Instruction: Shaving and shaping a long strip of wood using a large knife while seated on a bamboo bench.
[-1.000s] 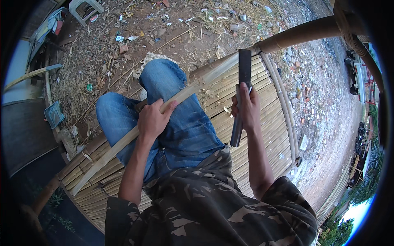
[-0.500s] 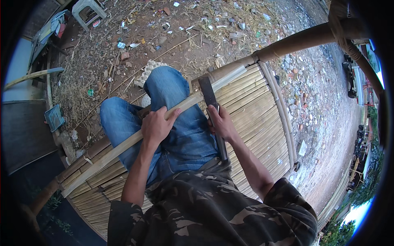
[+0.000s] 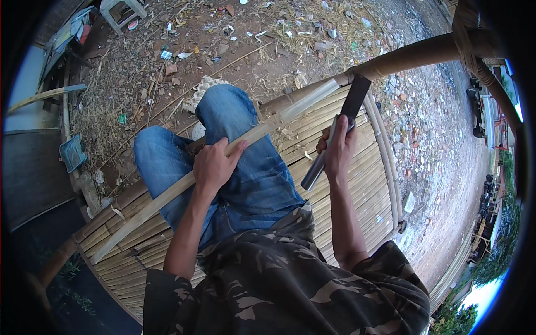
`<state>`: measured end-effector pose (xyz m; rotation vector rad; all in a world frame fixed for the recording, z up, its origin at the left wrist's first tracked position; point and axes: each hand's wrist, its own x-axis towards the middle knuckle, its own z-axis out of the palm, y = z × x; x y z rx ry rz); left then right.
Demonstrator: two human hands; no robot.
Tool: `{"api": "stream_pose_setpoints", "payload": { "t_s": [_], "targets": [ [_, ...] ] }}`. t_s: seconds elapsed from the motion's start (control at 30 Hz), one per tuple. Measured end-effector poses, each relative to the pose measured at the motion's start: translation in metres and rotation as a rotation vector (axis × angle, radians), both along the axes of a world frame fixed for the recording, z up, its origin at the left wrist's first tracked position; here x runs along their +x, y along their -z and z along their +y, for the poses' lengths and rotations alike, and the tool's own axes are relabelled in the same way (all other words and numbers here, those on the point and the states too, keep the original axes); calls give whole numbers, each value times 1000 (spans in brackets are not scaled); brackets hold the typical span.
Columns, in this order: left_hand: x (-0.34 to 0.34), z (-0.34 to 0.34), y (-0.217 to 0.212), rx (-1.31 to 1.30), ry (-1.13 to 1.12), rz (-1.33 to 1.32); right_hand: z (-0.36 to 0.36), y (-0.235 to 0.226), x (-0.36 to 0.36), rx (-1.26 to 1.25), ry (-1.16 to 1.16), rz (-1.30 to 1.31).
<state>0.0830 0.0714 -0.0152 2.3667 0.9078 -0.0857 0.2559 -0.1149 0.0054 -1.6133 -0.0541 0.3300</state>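
A long pale bamboo strip (image 3: 158,205) lies slantwise across my thighs, over a slatted bamboo bench. My left hand (image 3: 214,166) is wrapped round its middle, thumb on top, above my knee. Toward the upper right, the strip's far end looks paler and smoother. Off to the right of the strip, my right hand (image 3: 338,149) grips a machete (image 3: 355,96) by its round metal handle. Its dark, square-ended blade points up and right over the bench edge, apart from the strip. Part of the handle is hidden by my fingers.
Bamboo slats (image 3: 353,172) form the bench seat, framed by a thick bamboo pole (image 3: 405,58). Curled shavings lie on them. Beyond are littered ground, an egg tray (image 3: 200,95), a plastic stool (image 3: 121,14) and a blue basket (image 3: 73,154).
My right hand has swung the machete rightward and upward, off the strip. A curled shaving now shows on the slats beside the strip. My left hand keeps its hold with little movement.
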Motion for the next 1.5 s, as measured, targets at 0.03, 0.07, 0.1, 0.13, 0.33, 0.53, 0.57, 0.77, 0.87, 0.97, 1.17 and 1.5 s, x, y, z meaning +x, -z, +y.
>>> {"api": "stream_pose_setpoints", "payload": {
  "t_s": [0.03, 0.07, 0.1, 0.13, 0.33, 0.53, 0.57, 0.77, 0.87, 0.97, 1.17, 1.5],
  "targets": [
    [1, 0, 1, 5, 8, -6, 0, 19, -13, -314, -214, -29],
    [1, 0, 4, 22, 31, 10, -11, 66, -25, -687, -583, -206],
    [-3, 1, 8, 41, 38, 34, -10, 51, -28, -528, -611, 49],
    [1, 6, 7, 49, 38, 27, -7, 27, -23, -363, -626, 296],
    [4, -3, 7, 15, 15, 12, -2, 35, -25, -414, -461, 148],
    [-1, -3, 3, 11, -2, 43, 3, -4, -12, 93, -72, 150],
    [0, -3, 4, 13, 2, 43, 2, 11, -15, -115, -229, 149],
    [-5, 3, 5, -50, 29, -25, 1, 8, -24, -80, -297, 419],
    [-17, 14, -3, -91, 23, -61, -7, -9, 9, 1, -36, 289],
    [-46, 23, -19, -11, -71, -276, -16, -9, 20, 8, 27, 223],
    [-87, 7, -143, -27, -8, -467, -35, 9, 5, -118, -78, 222],
    [-84, -56, -271, 41, 137, -764, -10, -16, -22, -94, -153, 139]
  ]
}}
